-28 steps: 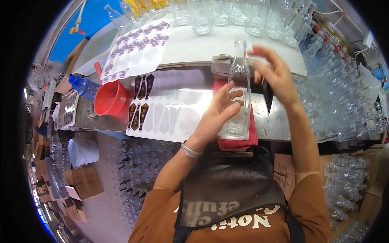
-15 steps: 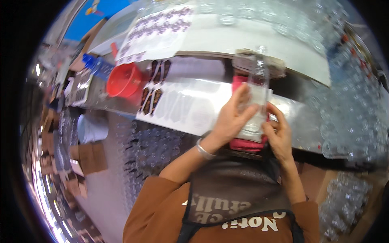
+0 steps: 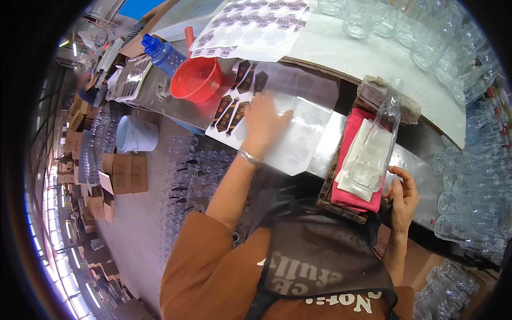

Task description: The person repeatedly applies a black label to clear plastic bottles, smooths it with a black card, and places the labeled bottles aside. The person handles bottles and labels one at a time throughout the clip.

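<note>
A clear glass bottle (image 3: pixel 375 154) lies on its side on a folded white cloth (image 3: pixel 348 178). Under that is a red cloth (image 3: pixel 346 136) on a narrow dark stand (image 3: pixel 324 198); the bottle's neck rests over a greyish cloth pad (image 3: pixel 372 92). My left hand (image 3: pixel 265 124), slightly blurred, is spread over a sheet of labels (image 3: pixel 298 154), its fingers close to the dark, pointed labels (image 3: pixel 229 113). Beside the bottle's base is my right hand (image 3: pixel 404 194), fingers apart and loosely bent, with nothing visible in it. Whether it touches the cloth I cannot tell.
A red dipper (image 3: pixel 197 80) and a blue plastic bottle (image 3: pixel 162 56) stand left of the sheet. Printed label sheets (image 3: pixel 256 29) lie on the raised white board (image 3: pixel 330 56). Many glass bottles (image 3: pixel 469 186) crowd the right. A white bucket (image 3: pixel 137 133) and cardboard boxes (image 3: pixel 125 173) are on the floor.
Both hands were around the bottle; they have let it go. My left hand has moved left onto the label sheet, my right hand slightly away from the bottle. The view has shifted.
</note>
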Demonstrator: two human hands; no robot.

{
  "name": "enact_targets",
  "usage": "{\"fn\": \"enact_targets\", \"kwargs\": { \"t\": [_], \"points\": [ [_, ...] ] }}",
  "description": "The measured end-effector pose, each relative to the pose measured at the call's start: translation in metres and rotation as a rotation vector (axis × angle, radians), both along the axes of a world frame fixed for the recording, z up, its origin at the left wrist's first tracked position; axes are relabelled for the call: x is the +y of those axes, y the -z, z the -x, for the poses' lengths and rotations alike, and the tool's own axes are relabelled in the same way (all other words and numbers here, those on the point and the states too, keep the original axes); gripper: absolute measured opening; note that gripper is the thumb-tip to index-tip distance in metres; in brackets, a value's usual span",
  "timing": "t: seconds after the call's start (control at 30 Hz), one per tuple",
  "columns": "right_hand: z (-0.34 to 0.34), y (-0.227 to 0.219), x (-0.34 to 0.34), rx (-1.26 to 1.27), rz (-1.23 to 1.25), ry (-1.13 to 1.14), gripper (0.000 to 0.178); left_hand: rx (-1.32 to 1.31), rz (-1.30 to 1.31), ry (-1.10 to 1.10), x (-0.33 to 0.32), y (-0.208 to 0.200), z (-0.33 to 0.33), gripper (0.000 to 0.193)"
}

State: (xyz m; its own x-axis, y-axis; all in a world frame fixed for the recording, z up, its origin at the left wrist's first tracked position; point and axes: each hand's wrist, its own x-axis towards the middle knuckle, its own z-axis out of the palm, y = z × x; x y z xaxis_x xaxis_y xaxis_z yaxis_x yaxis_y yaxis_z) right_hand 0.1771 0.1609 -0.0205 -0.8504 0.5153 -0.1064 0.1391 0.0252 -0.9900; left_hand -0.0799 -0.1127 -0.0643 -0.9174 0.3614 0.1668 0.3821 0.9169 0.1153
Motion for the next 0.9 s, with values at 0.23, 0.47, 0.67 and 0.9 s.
{"fn": "enact_targets", "kwargs": {
  "t": [0.23, 0.47, 0.67, 0.9],
  "points": [
    [-0.009, 0.000, 0.007, -0.027, -0.056, 0.032, 0.023, -0.069, 0.045, 0.048, -0.028, -0.039, -0.048, 0.076],
    [0.005, -0.011, -0.008, 0.054, -0.160, -0.055, 0.019, -0.074, -0.089, 0.117, -0.008, -0.015, -0.021, 0.055],
    [-0.012, 0.003, 0.006, -0.002, -0.146, 0.001, 0.018, -0.209, -0.223, 0.484, -0.045, -0.025, -0.105, 0.073],
    [0.005, -0.006, -0.004, 0.029, -0.238, -0.025, 0.018, -0.115, -0.147, 0.462, -0.053, -0.009, -0.093, 0.079]
  ]
}}
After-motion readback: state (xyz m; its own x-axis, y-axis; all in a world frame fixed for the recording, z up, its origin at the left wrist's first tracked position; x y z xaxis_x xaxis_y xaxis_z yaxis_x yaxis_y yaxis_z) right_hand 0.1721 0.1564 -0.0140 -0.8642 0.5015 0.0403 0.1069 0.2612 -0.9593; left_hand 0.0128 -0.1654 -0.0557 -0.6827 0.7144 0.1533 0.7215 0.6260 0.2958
